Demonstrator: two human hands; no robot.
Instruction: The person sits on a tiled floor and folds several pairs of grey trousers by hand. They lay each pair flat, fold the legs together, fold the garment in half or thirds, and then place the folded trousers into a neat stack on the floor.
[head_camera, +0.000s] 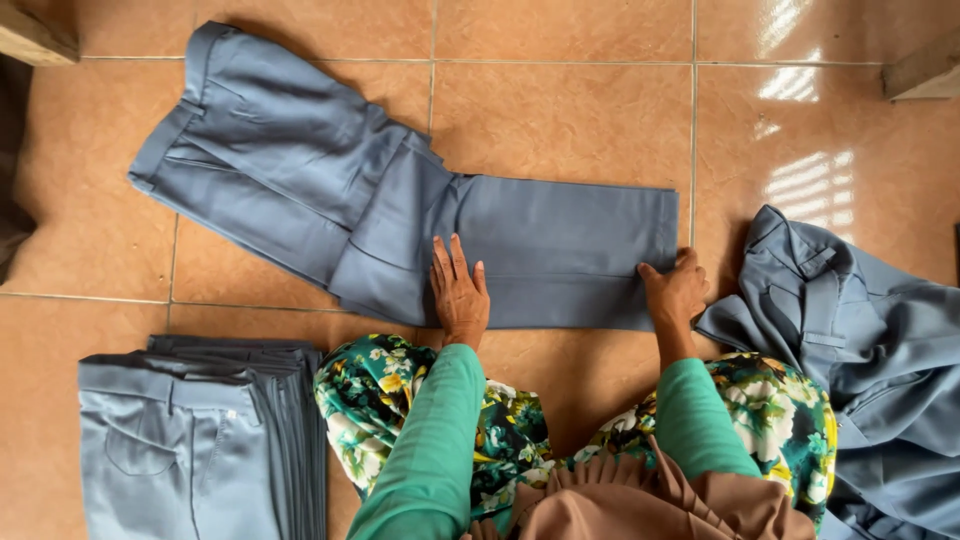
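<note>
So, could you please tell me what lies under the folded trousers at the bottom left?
Under the top folded trousers the edges of more folded dark-grey trousers stick out at the top and right, all resting on the tiled floor. How many lie there cannot be counted, as the top pair covers them.

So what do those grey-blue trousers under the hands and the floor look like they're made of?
Trousers: seemingly a smooth woven suiting cloth, matte, holding sharp creases and lying flat; the exact fibre can't be told. Floor: glazed ceramic-looking tiles, orange-brown, with grout lines and bright window glare showing a glossy finish.
</note>
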